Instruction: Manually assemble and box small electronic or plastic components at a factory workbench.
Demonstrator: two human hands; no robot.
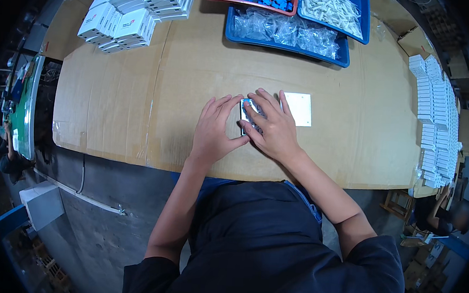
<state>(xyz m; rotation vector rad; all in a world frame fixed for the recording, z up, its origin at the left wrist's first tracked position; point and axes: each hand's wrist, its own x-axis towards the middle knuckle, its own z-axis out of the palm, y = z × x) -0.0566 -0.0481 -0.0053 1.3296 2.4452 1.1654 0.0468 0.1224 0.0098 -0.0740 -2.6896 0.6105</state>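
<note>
While the left hand (pixel 214 126) curves, thumb and fingers spread, beside a small rectangular dark-and-white part (pixel 244 115), the right hand (pixel 275 126) arches over it; whether either grip pinches, I cannot tell. It sits on the brown cardboard-covered tabletop (pixel 107 112), left of a flat white square plate (pixel 301 110).
</note>
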